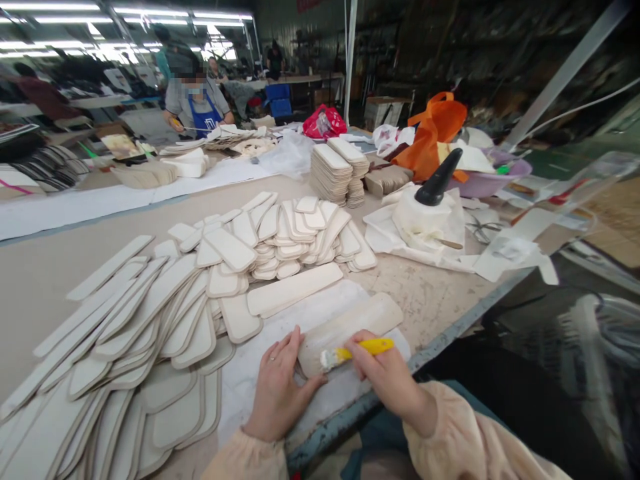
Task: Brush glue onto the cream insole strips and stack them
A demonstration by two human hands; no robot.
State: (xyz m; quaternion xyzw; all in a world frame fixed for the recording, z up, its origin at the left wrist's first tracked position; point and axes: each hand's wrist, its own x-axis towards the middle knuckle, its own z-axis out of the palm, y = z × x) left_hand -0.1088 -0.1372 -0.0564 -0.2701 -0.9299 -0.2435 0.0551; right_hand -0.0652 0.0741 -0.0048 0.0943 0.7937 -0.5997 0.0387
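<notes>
My right hand (pixel 385 370) is closed around the yellow handle of a paintbrush (pixel 367 347). The brush's bristles, coated in white paste, touch the near left part of a long beige panel (pixel 357 323) with rounded corners. My left hand (pixel 283 383) grips that panel's left end between thumb and fingers. The panel lies on a white sheet (pixel 330 303) at the table's front edge, and its upper face looks wet in places. Just behind it is another long panel (pixel 295 290). A big spread heap of similar pale panels (pixel 150 327) covers the table to the left.
Neat panel stacks (pixel 333 170) stand at the back. Right of them are a white paste-smeared tub (pixel 420 217) with a black cone-shaped object (pixel 440 179), an orange bag (pixel 433 137), a purple basin (pixel 500 175) and scissors (pixel 483 227). Across the table a person in a blue apron (pixel 203 120) works.
</notes>
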